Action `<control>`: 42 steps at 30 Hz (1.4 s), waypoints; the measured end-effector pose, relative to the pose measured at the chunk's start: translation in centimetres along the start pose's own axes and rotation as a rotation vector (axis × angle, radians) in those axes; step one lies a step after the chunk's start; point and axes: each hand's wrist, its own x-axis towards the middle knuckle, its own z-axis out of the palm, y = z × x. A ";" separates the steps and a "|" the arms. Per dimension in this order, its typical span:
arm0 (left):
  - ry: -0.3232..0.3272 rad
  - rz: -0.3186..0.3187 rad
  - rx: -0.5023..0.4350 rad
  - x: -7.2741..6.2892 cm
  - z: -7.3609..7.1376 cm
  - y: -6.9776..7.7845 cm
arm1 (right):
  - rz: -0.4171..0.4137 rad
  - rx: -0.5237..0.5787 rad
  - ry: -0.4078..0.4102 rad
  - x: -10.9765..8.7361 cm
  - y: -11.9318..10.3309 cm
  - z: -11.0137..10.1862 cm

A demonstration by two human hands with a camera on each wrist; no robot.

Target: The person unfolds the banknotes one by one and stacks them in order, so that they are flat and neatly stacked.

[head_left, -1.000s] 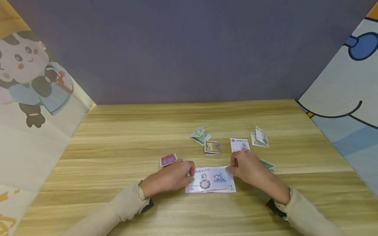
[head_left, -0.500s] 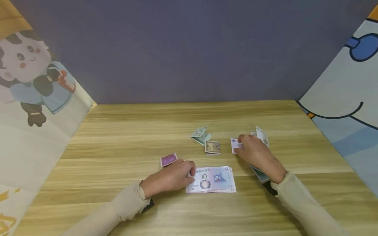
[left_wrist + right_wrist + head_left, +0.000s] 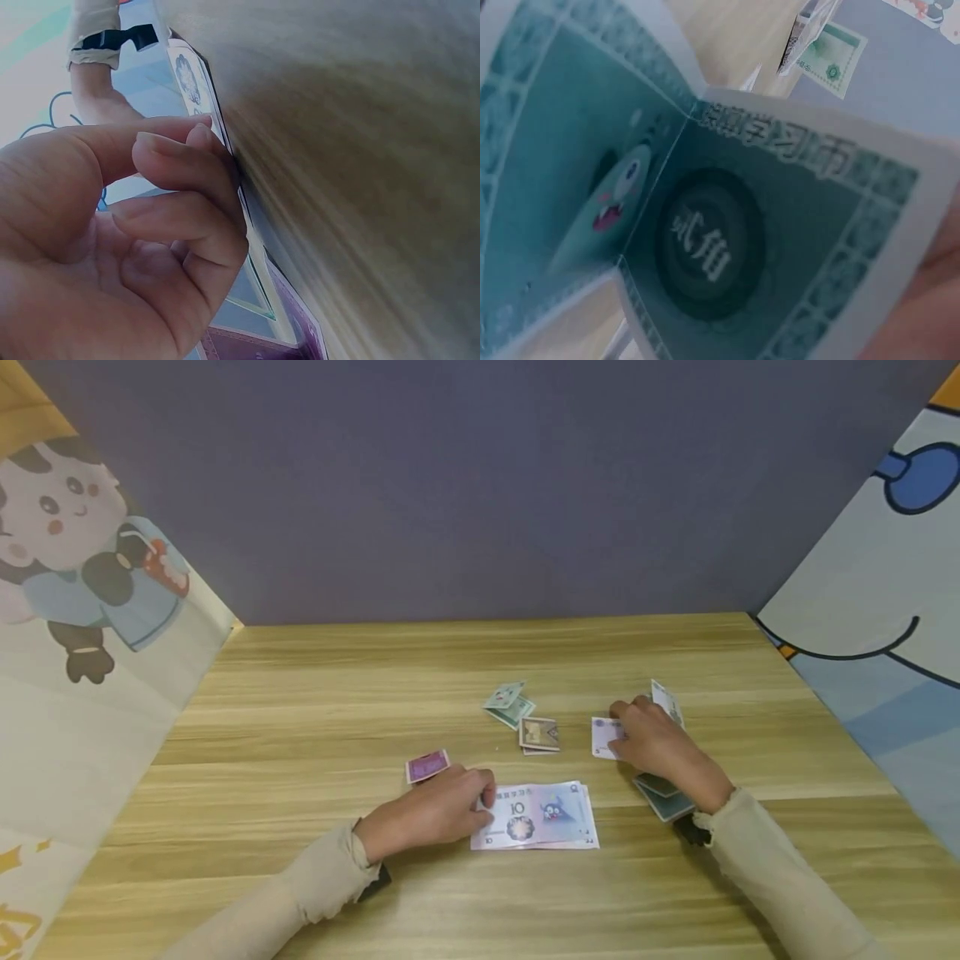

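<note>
In the head view, a small stack of play banknotes [image 3: 555, 835], a 10 note on top, lies flat at the front. My left hand [image 3: 435, 806] holds its left end with curled fingers; the left wrist view shows thumb and fingertips [image 3: 161, 142] close together at a note's edge. Farther right, my right hand [image 3: 656, 743] pinches a pale purple play banknote [image 3: 604, 739] and covers its right part. A creased green play banknote [image 3: 663, 800] stands half folded under the right wrist, filling much of the right wrist view.
A folded magenta note [image 3: 428, 767] lies beyond the left hand. A folded green note [image 3: 510, 703] and a folded brown note [image 3: 539, 734] sit mid-table. A folded white note [image 3: 667, 700] stands behind the right hand. A grey panel [image 3: 480, 493] borders the table's back.
My right hand has left the right end of the 10 note and moved up and right to the purple note, which has shifted slightly right and nearer. My left hand has stayed put.
</note>
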 end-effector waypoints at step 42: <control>0.229 0.106 -0.153 0.9 -0.4 0.6 | -0.263 0.492 0.034 -1.4 -3.4 -1.0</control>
